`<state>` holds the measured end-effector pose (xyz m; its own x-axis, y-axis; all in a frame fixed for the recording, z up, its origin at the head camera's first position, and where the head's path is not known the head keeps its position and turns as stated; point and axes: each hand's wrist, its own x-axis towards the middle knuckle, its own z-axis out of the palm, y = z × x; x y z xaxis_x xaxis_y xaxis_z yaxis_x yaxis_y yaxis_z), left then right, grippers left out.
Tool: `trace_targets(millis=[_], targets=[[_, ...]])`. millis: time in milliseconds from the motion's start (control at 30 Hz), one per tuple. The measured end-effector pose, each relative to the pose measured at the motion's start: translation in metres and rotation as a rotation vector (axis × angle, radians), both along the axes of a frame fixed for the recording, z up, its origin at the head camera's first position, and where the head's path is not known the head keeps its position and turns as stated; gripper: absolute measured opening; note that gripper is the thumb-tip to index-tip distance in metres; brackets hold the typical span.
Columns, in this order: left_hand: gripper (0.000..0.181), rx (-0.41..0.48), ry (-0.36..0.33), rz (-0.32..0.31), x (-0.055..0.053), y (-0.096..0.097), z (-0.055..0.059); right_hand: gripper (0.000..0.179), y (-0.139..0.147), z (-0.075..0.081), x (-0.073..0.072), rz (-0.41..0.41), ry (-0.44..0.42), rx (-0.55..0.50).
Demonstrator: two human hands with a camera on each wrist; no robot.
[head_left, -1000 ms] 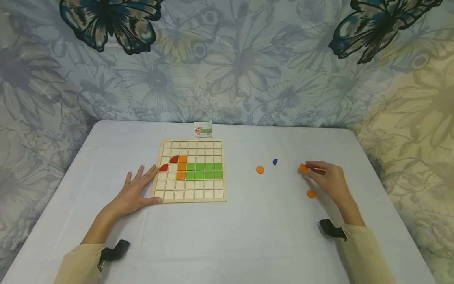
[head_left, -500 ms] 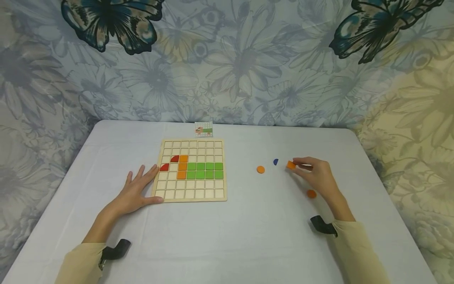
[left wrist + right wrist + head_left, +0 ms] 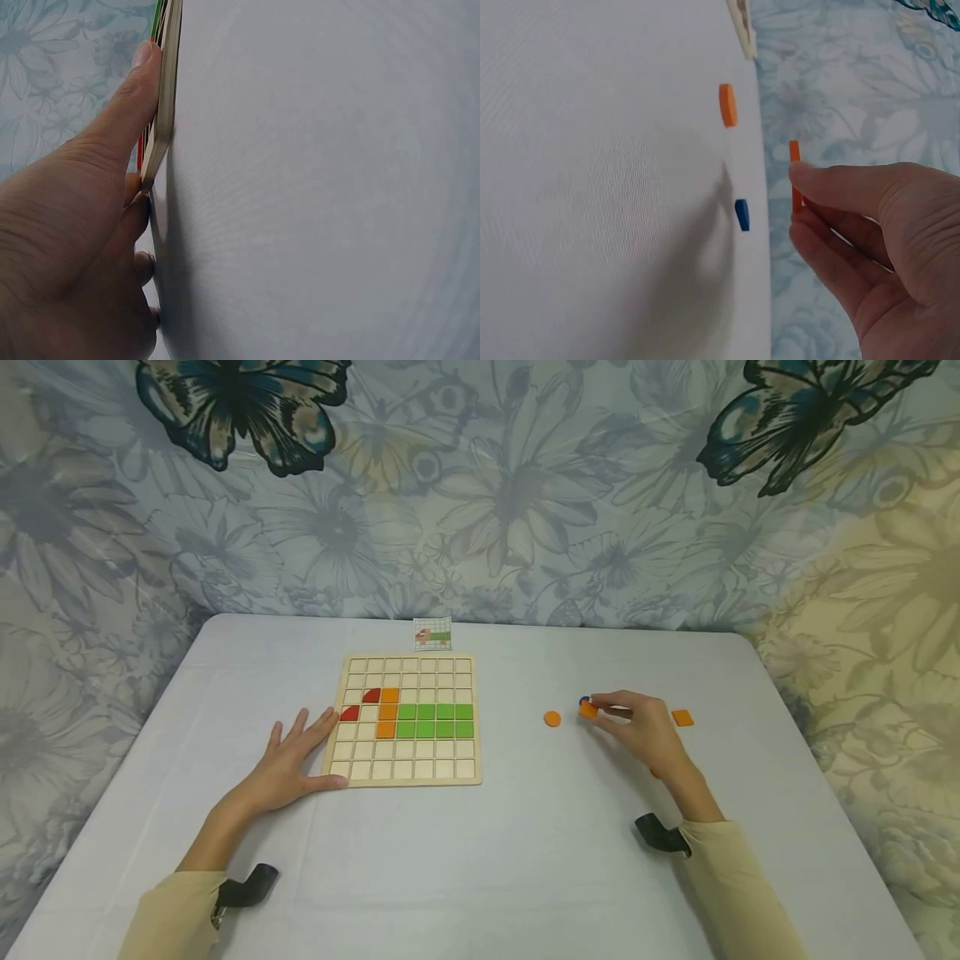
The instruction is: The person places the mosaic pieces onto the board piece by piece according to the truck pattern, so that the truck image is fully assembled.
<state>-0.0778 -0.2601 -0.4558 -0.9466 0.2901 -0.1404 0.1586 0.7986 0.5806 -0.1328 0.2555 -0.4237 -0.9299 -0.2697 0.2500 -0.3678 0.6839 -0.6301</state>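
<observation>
My left hand (image 3: 288,760) rests with spread fingers at the left side of the wooden grid board (image 3: 423,769), its thumb on the near left corner. Red quarter-round tiles (image 3: 371,696), orange squares (image 3: 387,712) and green squares (image 3: 435,721) sit in the board's cells. To the right, my right hand (image 3: 637,722) pinches an orange square tile (image 3: 588,710) between thumb and fingers, above the table. Just behind that tile, a blue half-round piece (image 3: 584,699) is partly covered in the head view; the right wrist view shows the blue piece (image 3: 742,214) lying apart from the hand.
An orange disc (image 3: 552,718) lies between board and right hand. Another orange square (image 3: 682,717) lies right of that hand. A second orange disc (image 3: 655,773) is mostly hidden behind the right wrist. A small pattern card (image 3: 432,633) lies beyond the board.
My right hand has moved left with the orange square tile, away from another orange square that is now uncovered on the table. The left hand stays at the board.
</observation>
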Motion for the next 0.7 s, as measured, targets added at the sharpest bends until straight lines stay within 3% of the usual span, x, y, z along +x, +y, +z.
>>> trace_targets(millis=[300,700], targets=[[0.11,-0.005,0.0,-0.002,-0.001,0.0,-0.001,0.03,-0.017,-0.001,-0.006,0.045,0.027,-0.017],[0.11,0.008,-0.002,-0.002,-0.001,0.001,0.001,0.032,-0.046,-0.001,-0.009,0.114,-0.049,-0.069]])
